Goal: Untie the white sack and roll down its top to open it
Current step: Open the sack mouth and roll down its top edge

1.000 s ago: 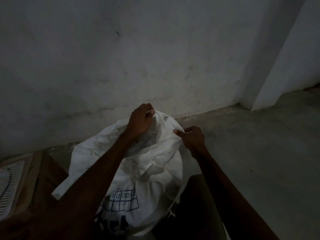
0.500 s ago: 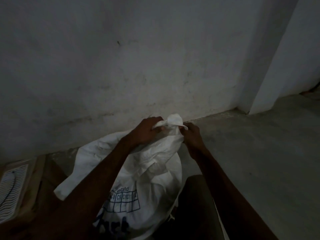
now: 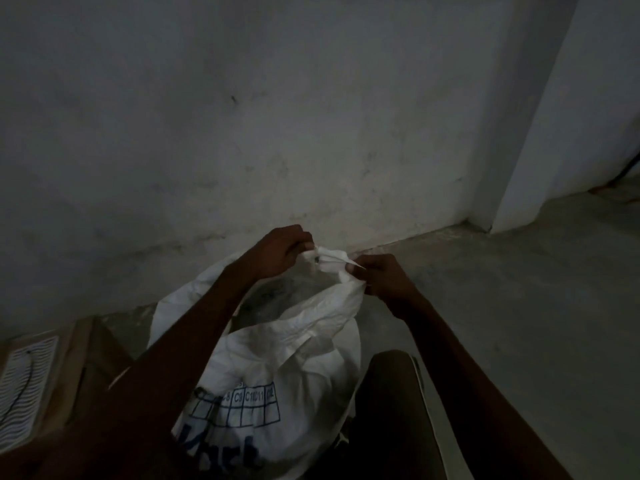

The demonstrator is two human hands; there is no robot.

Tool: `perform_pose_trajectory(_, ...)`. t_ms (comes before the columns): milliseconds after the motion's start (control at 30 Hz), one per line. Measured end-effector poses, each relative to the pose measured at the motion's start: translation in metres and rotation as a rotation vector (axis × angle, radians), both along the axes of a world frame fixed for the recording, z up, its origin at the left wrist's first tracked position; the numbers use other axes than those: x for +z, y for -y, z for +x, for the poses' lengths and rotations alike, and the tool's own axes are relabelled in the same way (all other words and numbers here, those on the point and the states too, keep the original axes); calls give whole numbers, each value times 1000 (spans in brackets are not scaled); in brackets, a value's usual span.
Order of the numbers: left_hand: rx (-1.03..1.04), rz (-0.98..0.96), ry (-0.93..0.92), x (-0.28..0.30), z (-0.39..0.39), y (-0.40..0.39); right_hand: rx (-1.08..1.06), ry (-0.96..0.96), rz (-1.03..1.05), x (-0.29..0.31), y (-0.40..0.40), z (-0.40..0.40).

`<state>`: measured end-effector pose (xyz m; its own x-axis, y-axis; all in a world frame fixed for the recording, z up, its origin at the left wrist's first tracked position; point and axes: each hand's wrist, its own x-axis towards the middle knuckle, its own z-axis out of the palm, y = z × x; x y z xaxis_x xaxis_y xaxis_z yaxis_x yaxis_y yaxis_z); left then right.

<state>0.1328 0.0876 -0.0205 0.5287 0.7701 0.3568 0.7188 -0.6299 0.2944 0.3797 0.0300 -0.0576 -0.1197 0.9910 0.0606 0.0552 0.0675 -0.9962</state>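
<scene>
A white woven sack (image 3: 298, 368) with blue print and a grid of boxes stands on the floor in front of me, in dim light. Its top edge is bunched at the far side, where both hands pinch it. My left hand (image 3: 280, 252) grips the bunched rim from the left. From the right, my right hand (image 3: 381, 278) holds the same rim, with a short twist of white fabric (image 3: 330, 263) stretched between them. The mouth gapes below the hands and a dark, shiny inner lining (image 3: 273, 299) shows inside.
A plastered wall (image 3: 277, 133) rises just behind the sack, with a corner pillar (image 3: 540, 133) at the right. Bare concrete floor (image 3: 519, 323) spreads to the right. A cardboard box with a white ribbed panel (image 3: 27, 386) sits at the lower left. My dark knee (image 3: 391, 410) is beside the sack.
Both hands have come together at the far rim and lifted it. The left hand has left the sack's mouth and pinches the bunched top; the view has tilted up slightly.
</scene>
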Motion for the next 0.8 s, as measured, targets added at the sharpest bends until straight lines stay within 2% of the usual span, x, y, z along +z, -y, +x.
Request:
perform_pose_trajectory(100, 29, -94, 19, 7, 12, 5, 44, -163, -128, 1, 3, -3)
perform_pose_trajectory(167, -46, -179, 21, 12, 24, 12, 24, -206, -156, 1, 1, -2)
perform_pose_trajectory(267, -80, -105, -118, 9, 33, 14, 22, -210, -166, -8, -4, -4)
perform_pose_trajectory(433, 101, -33, -335, 6, 40, 10, 29, -277, -254, -20, -7, -27)
perform_pose_trajectory(533, 169, -37, -226, -4, 38, 8, -20, -313, -226, -16, -9, -39)
perform_pose_trajectory(633, 215, 73, 121, -12, 29, 20, -22, -453, -192, -8, -9, -45)
perform_pose_trajectory(700, 199, 146, 273, -16, 19, 37, -42, -564, -186, -5, -11, -50)
perform_pose_trajectory(733, 165, 113, 297, -20, 11, 44, -62, -591, -180, -4, -13, -51)
perform_pose_trajectory(800, 84, -144, 308, -26, -3, 60, -58, -605, -149, -1, -15, -54)
